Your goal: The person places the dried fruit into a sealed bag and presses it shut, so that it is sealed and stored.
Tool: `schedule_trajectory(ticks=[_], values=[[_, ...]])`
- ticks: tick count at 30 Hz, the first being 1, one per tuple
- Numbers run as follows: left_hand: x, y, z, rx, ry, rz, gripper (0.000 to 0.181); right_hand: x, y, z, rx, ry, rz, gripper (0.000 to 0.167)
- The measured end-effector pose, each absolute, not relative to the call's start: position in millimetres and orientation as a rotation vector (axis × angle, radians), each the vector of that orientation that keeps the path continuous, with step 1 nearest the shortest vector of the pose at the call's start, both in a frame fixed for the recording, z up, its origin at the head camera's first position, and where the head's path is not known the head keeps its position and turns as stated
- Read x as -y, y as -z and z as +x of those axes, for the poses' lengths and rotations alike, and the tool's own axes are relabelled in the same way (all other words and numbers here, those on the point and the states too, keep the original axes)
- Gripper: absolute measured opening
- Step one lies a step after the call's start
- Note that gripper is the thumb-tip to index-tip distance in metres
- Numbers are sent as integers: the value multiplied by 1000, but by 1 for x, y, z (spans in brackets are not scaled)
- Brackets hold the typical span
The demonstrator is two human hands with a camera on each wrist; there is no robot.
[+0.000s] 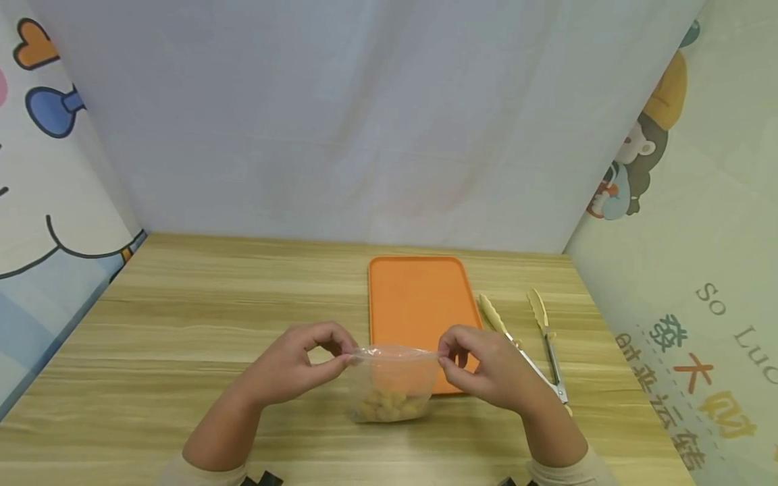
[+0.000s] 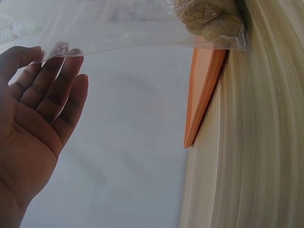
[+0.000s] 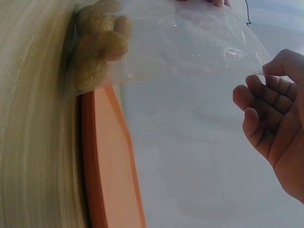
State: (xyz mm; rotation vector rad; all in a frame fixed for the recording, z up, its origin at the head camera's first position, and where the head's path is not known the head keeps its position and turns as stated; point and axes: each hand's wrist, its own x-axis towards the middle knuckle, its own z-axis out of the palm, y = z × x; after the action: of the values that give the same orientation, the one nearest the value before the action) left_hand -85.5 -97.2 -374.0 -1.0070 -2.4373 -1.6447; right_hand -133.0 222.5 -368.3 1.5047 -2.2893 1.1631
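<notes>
A clear plastic zip bag (image 1: pixel 395 378) stands upright on the table, with several peanuts in their shells (image 3: pixel 97 45) gathered at its bottom. My left hand (image 1: pixel 292 364) pinches the bag's top left corner between thumb and fingertips. At the opposite top corner my right hand (image 1: pixel 489 368) pinches the plastic the same way. The top edge is stretched between the two hands; I cannot tell whether it is sealed. In the left wrist view the other fingers of the left hand (image 2: pixel 40 109) lie loosely bent. The right wrist view shows the right hand (image 3: pixel 280 109) at the bag's edge.
An orange tray (image 1: pixel 419 290) lies just behind the bag, partly seen through it. To its right lie metal tongs (image 1: pixel 550 358) with yellowish tips, spread apart. The wooden table (image 1: pixel 243 290) meets a pale cloth backdrop (image 1: pixel 365 135) at the back.
</notes>
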Motion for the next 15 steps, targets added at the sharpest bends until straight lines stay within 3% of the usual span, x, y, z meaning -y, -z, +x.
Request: schedule_trajectory(ticks=[15], values=[[110, 370, -102, 2407, 1667, -1106, 11, -209, 363, -139, 2285, -1115, 1467, 18]])
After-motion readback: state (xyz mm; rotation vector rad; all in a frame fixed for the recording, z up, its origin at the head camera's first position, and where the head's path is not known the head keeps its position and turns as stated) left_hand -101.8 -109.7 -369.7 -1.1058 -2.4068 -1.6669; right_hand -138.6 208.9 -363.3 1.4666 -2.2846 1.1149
